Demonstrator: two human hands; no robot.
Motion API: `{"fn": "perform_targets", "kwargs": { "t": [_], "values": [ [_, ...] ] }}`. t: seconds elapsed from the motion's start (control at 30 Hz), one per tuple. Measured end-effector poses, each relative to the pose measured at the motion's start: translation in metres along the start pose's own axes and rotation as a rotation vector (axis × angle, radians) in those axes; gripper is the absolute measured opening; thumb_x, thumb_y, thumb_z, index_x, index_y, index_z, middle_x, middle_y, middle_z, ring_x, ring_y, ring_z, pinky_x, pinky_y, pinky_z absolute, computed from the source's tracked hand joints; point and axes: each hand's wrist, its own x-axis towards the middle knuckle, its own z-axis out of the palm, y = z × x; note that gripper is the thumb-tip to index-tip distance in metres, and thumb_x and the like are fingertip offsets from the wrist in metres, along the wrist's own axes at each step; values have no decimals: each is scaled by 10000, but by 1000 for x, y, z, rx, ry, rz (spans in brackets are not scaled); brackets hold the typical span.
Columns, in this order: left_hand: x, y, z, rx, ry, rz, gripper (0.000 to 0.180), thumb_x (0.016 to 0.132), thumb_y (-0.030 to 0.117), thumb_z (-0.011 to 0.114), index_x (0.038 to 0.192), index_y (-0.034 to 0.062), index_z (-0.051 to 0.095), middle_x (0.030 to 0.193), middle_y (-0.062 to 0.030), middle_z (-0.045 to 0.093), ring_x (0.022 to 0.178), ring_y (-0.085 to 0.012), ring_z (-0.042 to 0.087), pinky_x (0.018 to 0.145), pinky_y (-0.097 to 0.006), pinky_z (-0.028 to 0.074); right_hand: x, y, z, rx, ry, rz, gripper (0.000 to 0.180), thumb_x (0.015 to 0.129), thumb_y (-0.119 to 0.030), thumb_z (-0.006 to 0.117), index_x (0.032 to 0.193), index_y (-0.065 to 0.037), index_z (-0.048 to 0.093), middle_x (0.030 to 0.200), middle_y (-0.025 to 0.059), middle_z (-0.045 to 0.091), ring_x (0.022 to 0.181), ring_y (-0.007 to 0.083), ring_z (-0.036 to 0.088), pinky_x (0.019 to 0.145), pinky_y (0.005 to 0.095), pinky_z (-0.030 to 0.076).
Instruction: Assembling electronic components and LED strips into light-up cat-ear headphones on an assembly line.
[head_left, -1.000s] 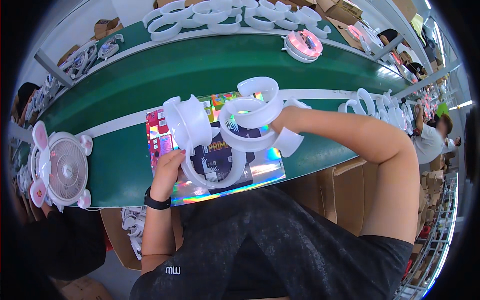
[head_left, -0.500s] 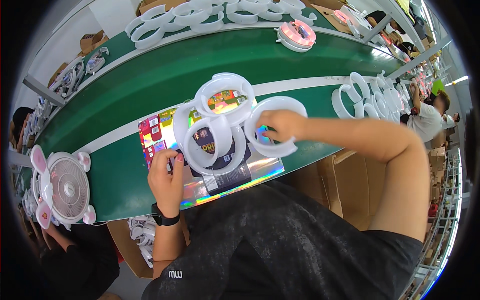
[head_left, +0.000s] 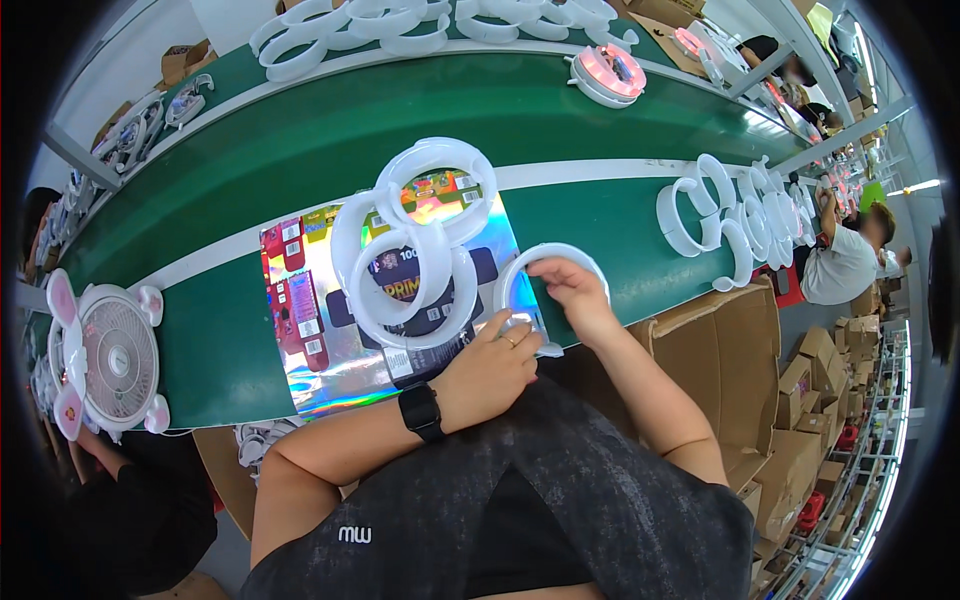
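Observation:
Just right of the pile lies a white plastic C-shaped ring (head_left: 512, 283), low at the bench's front edge. My left hand (head_left: 490, 368), with a finger ring and a black smartwatch (head_left: 420, 411), closes on its lower left side. Part of that grip is hidden. Over the ring's opening is my right hand (head_left: 577, 297), its thumb and fingers bent together; whatever is between them does not show. Several more white rings (head_left: 433, 270) overlap on a shiny, colourfully printed sheet (head_left: 310, 385), left of my hands.
A white fan with pink ears (head_left: 118, 358) stands at the left. Further white rings stand at the right (head_left: 672, 215) and on the back shelf (head_left: 300, 62). A pink-lit round unit (head_left: 608, 75) sits at the back. An open cardboard box (head_left: 715, 370) is below the front edge; a person (head_left: 840, 260) works far right.
The ring at the right has come down toward me. My left hand has moved right from the pile to this ring. My right forearm has swung from the side to nearer my body.

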Motion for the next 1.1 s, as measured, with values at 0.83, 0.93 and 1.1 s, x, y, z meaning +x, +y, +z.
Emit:
{"fn": "perform_targets", "kwargs": {
  "t": [0.83,0.93,1.1],
  "values": [
    [-71,-36,-84,59,600,-660,377,706,184,811,1016,54,641,1423,-216,444,1396,-470,301,1095,-547,294,23,-52,-101,-1464,784,-403,378,878,-178,634,1226,-38,596,1274,183,574,1182,373,542,985,437,452],
    [-70,-34,-69,22,458,-625,464,638,195,844,1032,76,630,1459,-188,423,1416,-465,251,1122,-555,243,59,-64,-40,-1174,301,-726,578,755,17,664,1313,-74,541,1400,154,507,1341,358,434,1093,441,384],
    [-68,-46,-39,1,448,-539,416,726,244,800,1075,55,674,1253,-195,592,1392,-432,310,1076,-564,296,113,-48,23,-1151,-197,-633,531,748,-156,757,1244,-69,588,1369,150,543,1398,340,360,1167,510,258]
  ]
}}
